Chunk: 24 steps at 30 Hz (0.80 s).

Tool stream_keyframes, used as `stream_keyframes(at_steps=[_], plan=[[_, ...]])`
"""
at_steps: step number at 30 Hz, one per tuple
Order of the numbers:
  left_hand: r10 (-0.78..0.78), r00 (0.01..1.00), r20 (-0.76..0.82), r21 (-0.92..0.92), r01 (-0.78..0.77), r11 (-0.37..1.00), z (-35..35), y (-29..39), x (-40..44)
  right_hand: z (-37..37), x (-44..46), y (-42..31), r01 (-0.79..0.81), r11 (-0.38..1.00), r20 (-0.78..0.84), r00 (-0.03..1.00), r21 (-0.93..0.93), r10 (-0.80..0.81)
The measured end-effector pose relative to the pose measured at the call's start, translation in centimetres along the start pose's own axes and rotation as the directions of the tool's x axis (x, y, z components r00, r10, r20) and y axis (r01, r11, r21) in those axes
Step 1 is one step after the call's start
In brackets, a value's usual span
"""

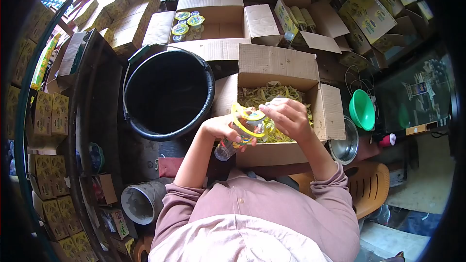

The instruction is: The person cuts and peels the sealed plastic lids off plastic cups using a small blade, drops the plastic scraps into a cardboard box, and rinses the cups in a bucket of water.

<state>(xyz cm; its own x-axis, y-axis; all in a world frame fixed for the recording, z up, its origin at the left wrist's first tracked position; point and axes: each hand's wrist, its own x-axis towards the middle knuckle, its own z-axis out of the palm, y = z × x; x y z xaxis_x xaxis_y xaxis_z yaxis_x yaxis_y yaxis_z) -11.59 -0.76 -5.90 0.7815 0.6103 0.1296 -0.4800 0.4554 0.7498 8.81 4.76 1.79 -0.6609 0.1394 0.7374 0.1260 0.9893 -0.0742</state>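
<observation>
A clear cup with a yellow rim is held in the left hand, over the near left part of an open box. The cup is tilted, with its bottom to the near left and its top to the far right. The grip of the left hand is closed around the cup. The right hand is held at the top of the cup, just to the right of the left hand. Its thumb and finger are pinched together there; if a thin thing is held between them, it is too small to tell.

The open box is filled with yellow and green bits, and its flaps are folded out. To its left, a big black bucket with a handle is seen. On the far side, cups with yellow lids are kept in the left part of a second box. More jars are packed in a third box, far and to the right. At the right, a green bowl is placed near a shiny bowl. A grey bucket is seen at the near left, and an orange chair at the near right.
</observation>
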Motion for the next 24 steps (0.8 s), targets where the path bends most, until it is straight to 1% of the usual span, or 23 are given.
stream_keyframes(at_steps=[1,2,3,5,6,9,10,11,12,13,14,17,18,21,22,24], plan=[[0.016,1.0,-0.015,0.007,-0.016,1.0,0.1,-0.1,-0.1,-0.3,-0.1,0.0,-0.028,1.0,0.035,0.999,-0.012,0.028],[0.026,0.999,-0.04,0.037,-0.024,0.999,0.2,0.0,-0.4,-0.3,-0.6,0.2,-0.068,0.997,0.0,0.998,-0.024,0.068],[0.081,0.995,-0.056,0.145,-0.072,0.987,0.7,0.5,-0.5,-0.3,-0.9,0.4,-0.105,0.993,-0.062,0.993,-0.052,0.101],[0.194,0.979,-0.069,0.358,-0.158,0.92,1.6,1.3,-0.5,-0.3,-1.4,1.0,-0.181,0.978,-0.19,0.969,-0.104,0.159],[0.229,0.972,-0.061,0.353,-0.193,0.916,2.0,1.6,-0.6,-0.5,-1.9,1.4,-0.242,0.962,-0.221,0.952,-0.123,0.211],[0.347,0.929,-0.13,0.511,-0.237,0.826,2.8,1.9,-1.3,-1.1,-4.3,1.5,-0.515,0.84,-0.189,0.854,-0.169,0.485],[0.386,0.903,-0.187,0.543,-0.233,0.807,3.7,2.2,-1.7,-1.1,-4.8,2.0,-0.523,0.828,-0.088,0.852,-0.203,0.516],[0.436,0.88,-0.187,0.583,-0.258,0.771,4.1,2.3,-1.9,-1.2,-5.4,2.0,-0.638,0.732,0.118,0.729,-0.24,0.674],[0.483,0.855,-0.186,0.62,-0.279,0.733,4.4,2.3,-2.0,-1.0,-6.9,2.1,-0.678,0.607,0.288,0.535,-0.415,0.794],[0.526,0.831,-0.182,0.656,-0.296,0.695,4.7,2.3,-2.1,-0.7,-8.5,2.1,-0.65,0.479,0.398,0.282,-0.59,0.873],[0.549,0.809,-0.208,0.68,-0.284,0.676,5.2,2.3,-2.2,-0.6,-9.9,2.2,-0.669,0.508,0.426,0.302,-0.542,0.853],[0.579,0.79,-0.201,0.718,-0.283,0.635,6.3,2.7,-2.8,-1.2,-9.9,1.1,-0.851,0.426,0.39,0.297,-0.305,0.872],[0.581,0.792,-0.189,0.704,-0.303,0.642,6.1,2.5,-3.0,-1.0,-9.9,1.0,-0.9,0.377,0.344,0.289,-0.221,0.893],[0.628,0.754,-0.193,0.676,-0.362,0.642,6.2,1.8,-3.3,-1.3,-9.0,0.2,-0.912,0.399,0.29,0.358,-0.095,0.887],[0.635,0.742,-0.215,0.678,-0.355,0.644,6.3,1.6,-3.5,-1.1,-8.6,-0.2,-0.918,0.396,0.228,0.388,0.01,0.893],[0.629,0.76,-0.164,0.713,-0.349,0.608,6.4,1.9,-3.6,-1.1,-7.4,-1.0,-0.89,0.44,0.158,0.455,0.122,0.877]])
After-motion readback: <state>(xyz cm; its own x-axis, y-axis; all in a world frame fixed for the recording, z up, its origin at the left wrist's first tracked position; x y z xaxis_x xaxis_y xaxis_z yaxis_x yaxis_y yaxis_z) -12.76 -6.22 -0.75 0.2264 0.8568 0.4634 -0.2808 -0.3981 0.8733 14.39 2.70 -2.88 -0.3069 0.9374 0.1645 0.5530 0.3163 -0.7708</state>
